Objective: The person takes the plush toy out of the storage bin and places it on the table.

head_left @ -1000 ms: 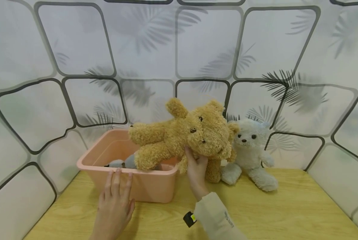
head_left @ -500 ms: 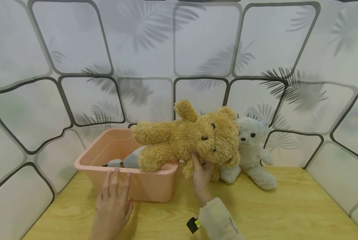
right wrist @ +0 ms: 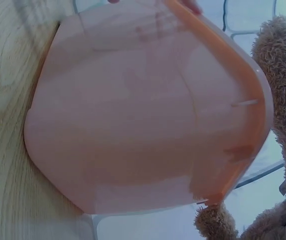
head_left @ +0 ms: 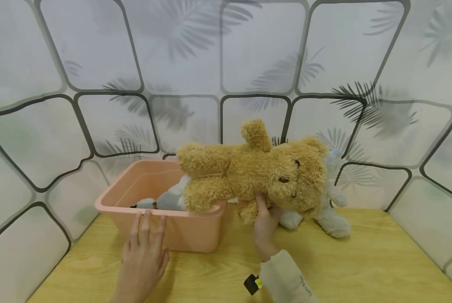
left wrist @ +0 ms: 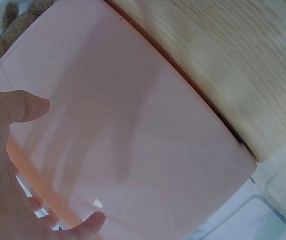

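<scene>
My right hand (head_left: pixel 267 227) grips a tan teddy bear (head_left: pixel 248 172) near its neck, thumb against the front of its body. The bear lies sideways in the air, its head to the right and its legs over the right end of a pink plastic bin (head_left: pixel 188 233). My left hand (head_left: pixel 142 256) rests with fairly straight fingers on the bin's front rim. In the left wrist view, that hand's thumb (left wrist: pixel 32 107) stands off the bin's wall. Inside the bin lies a grey-and-white plush toy (head_left: pixel 169 201), partly hidden by the rim and the bear's legs.
A pale plush bear (head_left: pixel 333 221) sits on the wooden table (head_left: pixel 373 261) at the right, mostly hidden behind the tan bear. Patterned fabric walls (head_left: pixel 188 67) enclose the table at the back and both sides. A small black tag (head_left: pixel 251 285) hangs by my right cuff.
My right hand has carried the tan bear to the right and levelled it, so its head now covers much of the pale bear. My left hand has stayed on the bin's rim.
</scene>
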Demonstrator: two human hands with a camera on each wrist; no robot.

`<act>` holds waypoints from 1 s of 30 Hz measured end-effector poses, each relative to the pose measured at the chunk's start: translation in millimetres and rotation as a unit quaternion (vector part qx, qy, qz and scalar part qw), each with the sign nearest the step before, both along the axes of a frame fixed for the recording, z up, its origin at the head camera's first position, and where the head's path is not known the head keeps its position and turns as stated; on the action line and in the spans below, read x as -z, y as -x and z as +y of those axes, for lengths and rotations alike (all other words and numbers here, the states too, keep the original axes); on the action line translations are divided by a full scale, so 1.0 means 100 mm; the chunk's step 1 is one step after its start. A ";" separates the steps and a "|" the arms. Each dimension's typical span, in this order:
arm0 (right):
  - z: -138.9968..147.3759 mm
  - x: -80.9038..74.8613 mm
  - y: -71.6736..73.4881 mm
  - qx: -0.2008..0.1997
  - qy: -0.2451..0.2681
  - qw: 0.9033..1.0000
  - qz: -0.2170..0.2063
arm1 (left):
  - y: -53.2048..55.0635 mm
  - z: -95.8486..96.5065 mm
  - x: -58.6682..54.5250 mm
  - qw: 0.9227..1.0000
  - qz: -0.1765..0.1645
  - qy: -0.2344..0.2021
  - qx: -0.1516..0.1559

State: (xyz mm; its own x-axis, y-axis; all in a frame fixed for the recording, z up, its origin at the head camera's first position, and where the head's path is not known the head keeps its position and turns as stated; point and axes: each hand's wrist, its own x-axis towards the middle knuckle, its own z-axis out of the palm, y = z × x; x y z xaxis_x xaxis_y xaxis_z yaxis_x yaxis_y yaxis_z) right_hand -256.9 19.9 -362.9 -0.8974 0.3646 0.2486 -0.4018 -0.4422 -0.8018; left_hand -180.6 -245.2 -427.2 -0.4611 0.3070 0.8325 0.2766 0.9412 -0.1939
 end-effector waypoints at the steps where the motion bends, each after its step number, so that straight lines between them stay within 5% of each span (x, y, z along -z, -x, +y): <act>1: 0.02 -0.01 -0.01 -0.003 0.009 1.000 0.003 | 0.00 0.00 0.00 1.000 0.001 0.000 0.001; 30: 0.68 0.03 -0.22 0.024 0.001 0.999 0.046 | 0.00 0.01 -0.01 1.000 -0.006 -0.002 -0.001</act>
